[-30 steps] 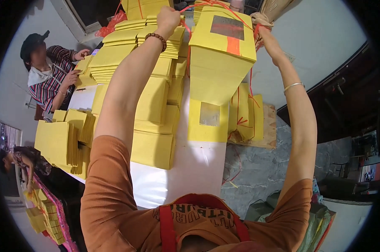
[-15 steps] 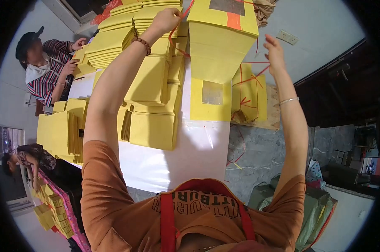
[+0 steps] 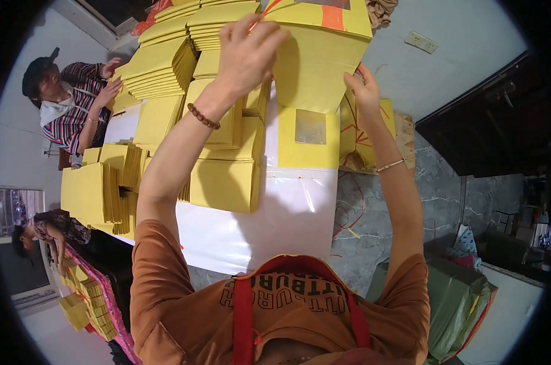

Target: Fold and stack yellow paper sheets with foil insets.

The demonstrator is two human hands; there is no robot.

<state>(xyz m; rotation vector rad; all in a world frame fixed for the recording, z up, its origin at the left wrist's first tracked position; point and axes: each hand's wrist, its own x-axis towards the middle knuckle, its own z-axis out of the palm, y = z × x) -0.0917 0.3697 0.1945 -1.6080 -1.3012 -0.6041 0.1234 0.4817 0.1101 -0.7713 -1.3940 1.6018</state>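
Yellow stack (image 3: 318, 67) | L hand (image 3: 249, 53) up, fingers bent | R hand (image 3: 365, 94) at R side | grips: can't tell

White-covered tabletop (image 3: 294, 210), yellow stacks (image 3: 222, 185) crowded along its left side, a yellow sheet (image 3: 309, 156) with a grey rectangle (image 3: 310, 126) — flat near the right edge, beneath a tall yellow block (image 3: 318, 68)

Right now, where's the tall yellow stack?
In the head view, the tall yellow stack stands at the top, slightly right of centre, between your left hand and right hand, near the right edge of the white-covered table.
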